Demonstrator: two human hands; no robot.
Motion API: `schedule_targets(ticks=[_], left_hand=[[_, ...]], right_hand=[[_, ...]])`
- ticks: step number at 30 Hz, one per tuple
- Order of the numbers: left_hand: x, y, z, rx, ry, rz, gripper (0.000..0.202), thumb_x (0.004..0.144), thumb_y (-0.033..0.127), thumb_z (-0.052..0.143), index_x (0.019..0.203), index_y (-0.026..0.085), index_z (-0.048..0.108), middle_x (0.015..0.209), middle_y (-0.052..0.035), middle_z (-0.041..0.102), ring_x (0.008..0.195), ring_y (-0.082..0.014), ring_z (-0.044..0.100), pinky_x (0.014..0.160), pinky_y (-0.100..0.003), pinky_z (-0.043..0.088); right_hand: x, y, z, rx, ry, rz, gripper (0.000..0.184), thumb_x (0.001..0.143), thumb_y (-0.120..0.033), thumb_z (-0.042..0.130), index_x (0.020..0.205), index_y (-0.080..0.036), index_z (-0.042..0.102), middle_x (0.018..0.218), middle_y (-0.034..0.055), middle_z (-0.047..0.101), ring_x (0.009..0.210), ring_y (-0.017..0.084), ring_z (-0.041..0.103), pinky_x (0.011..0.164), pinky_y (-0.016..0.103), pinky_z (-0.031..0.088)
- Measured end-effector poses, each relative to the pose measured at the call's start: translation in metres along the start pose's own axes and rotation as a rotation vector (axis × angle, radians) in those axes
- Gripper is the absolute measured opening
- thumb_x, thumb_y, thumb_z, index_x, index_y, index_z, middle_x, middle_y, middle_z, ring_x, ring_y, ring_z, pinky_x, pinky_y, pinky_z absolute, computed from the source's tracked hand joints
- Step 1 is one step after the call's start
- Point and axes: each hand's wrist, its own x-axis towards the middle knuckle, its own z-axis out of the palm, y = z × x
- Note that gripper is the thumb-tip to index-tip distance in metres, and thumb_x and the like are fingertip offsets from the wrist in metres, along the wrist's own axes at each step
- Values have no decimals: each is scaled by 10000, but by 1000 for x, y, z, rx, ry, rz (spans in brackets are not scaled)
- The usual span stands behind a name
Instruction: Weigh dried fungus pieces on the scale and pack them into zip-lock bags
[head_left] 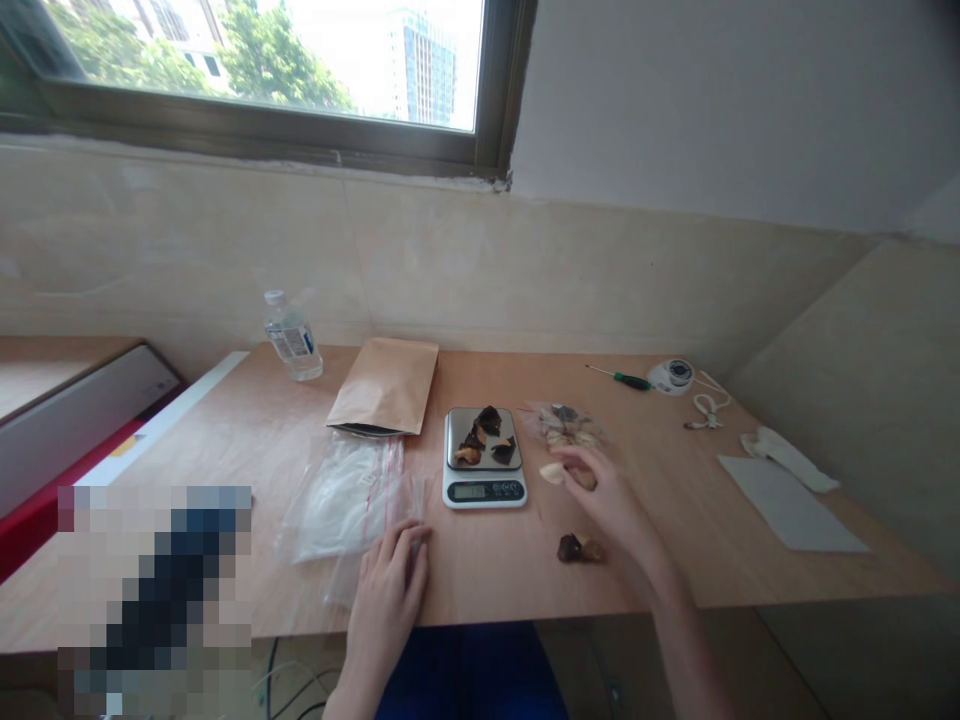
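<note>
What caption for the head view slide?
Right hand at pale and brown dried pieces beside silver digital scale; left hand rests on clear plastic zip bags.

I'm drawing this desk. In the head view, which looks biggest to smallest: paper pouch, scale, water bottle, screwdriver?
1. Brown paper pouch
2. Digital scale
3. Water bottle, close to the scale and farther back, so unsure
4. Screwdriver

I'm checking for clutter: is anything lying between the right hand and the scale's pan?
Nothing visible blocks it. Apart from the pale piece at the right hand, only bare table separates hand and scale. The clear bag sits behind the hand, and two dark pieces lie nearer the person.
</note>
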Motion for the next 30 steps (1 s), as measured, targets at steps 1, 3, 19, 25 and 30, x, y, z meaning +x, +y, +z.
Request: schedule_targets(ticks=[1,3,19,25,30], left_hand=[[0,1,0,10,2,-4,233,879,268,403,1006,261,598,1084,-32,612,1027,-214,562,867,-393,453],[0,3,1,29,15,2,225,877,264,410,1002,257,597,1081,-33,612,1011,-213,564,865,-390,448],[-3,2,3,113,54,75,205,872,219,432,1004,248,586,1071,-19,617,976,-198,558,818,-346,443],[-3,0,5,132,51,72,200,876,233,434,1014,255,577,1090,-14,608,997,-202,546,831,-354,432],[-3,0,6,147,63,73,196,871,232,441,1010,250,579,1077,-17,610,983,-202,548,823,-351,428]], right_hand=[[13,-13,5,41,15,-53,232,809,-223,506,1017,-222,610,1056,63,636,933,197,619,837,342,486],[42,-38,22,103,5,-162,237,811,-201,510,1026,-221,607,1028,52,645,913,185,622,832,333,485],[75,-32,60,-23,-80,-295,198,849,-161,483,955,-214,642,1025,46,652,1018,194,577,912,367,394],[2,6,19,-34,70,-110,234,890,-267,423,976,-238,639,1021,62,622,1005,215,565,890,375,433],[-61,40,27,-110,224,43,259,901,-315,410,965,-212,639,959,81,566,932,212,561,818,358,465]])
